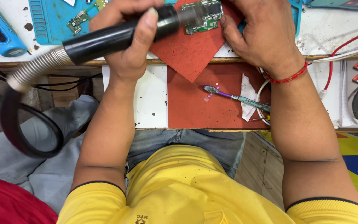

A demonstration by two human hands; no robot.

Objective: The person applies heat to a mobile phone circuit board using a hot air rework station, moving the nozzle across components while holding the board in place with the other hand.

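My left hand (131,49) grips the black hot-air wand (117,37), nozzle over the green circuit board (202,16) at top centre on the red mat (187,54). My right hand (255,37) pins the board, fingers curled; I think heat drifting sideways could burn them or scorch the mat.

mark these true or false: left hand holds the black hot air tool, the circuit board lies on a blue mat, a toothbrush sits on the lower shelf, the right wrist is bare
1. The left hand holds the black hot air tool. True; its fingers wrap the handle.
2. The green circuit board under the nozzle lies on a blue mat. False; it lies on a red mat.
3. A toothbrush sits on the lower shelf. True; it lies beside a crumpled tissue.
4. The right wrist is bare. False; the right hand has a red thread band at its wrist.
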